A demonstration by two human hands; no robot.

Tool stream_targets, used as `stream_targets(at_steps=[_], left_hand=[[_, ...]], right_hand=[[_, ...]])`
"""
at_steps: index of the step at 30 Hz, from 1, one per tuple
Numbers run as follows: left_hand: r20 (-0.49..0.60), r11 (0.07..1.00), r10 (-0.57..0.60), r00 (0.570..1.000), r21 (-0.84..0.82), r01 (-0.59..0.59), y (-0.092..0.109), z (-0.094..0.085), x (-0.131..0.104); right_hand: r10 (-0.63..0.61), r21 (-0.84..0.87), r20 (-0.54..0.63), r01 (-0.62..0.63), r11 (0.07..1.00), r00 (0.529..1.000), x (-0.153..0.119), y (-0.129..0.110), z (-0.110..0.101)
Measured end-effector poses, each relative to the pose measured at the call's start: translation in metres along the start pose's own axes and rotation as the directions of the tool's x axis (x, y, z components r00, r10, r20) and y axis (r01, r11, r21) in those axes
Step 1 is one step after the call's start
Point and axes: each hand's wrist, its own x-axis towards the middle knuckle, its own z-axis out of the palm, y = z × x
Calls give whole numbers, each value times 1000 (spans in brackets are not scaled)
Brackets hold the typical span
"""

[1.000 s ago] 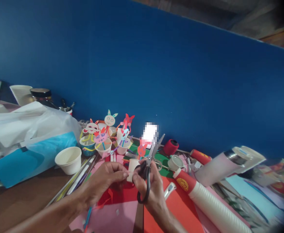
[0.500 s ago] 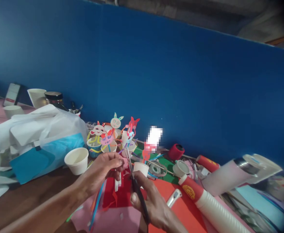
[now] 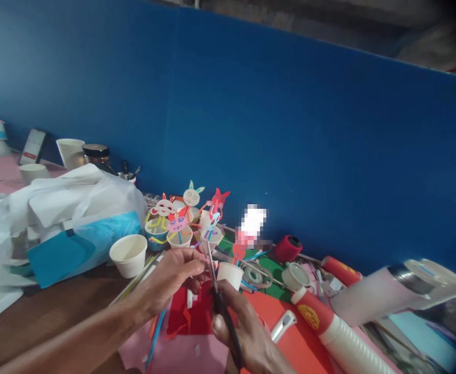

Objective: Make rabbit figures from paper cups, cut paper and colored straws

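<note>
The right hand [image 3: 245, 324] still grips the black-handled scissors [image 3: 220, 301], but the blades [image 3: 209, 257], which leaned right a second ago, now lean left just beside the left hand [image 3: 181, 266], whose fingers are bent, though I can't tell if they pinch anything.

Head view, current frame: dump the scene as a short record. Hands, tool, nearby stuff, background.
left_hand: left hand fingers curled beside the blades; anything in its grip too small to tell
right_hand: right hand grips the black handles
tool: scissors, tips pointing away from the person
under_hands: dark red sheet, pink sheet
right_side: utility knife on orange-red sheet; paper cup stack
left_side: open white paper cup
beyond_hands: animal-faced paper figures
background: blue partition
</note>
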Motion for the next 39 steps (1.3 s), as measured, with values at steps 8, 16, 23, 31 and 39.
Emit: stream_targets(at_steps=[8, 16, 23, 31, 39], left_hand=[[29, 1000, -13, 1000, 9, 13, -3, -1, 1], [52, 999, -35, 998, 7, 34, -7, -4, 5], [49, 999, -35, 998, 5, 35, -8, -2, 5], [43, 999, -35, 998, 17, 34, -11, -3, 7], [50, 999, -39, 998, 23, 38, -12, -3, 7]], right_hand=[[63, 12, 13, -64, 998, 998, 0, -4, 2], [62, 0, -1, -62, 998, 998, 2, -4, 4], [23, 18, -15, -23, 1000, 1000, 1, 0, 5], [62, 13, -28, -62, 998, 998, 2, -7, 5], [44, -54, -100, -50, 997, 994, 2, -2, 7]])
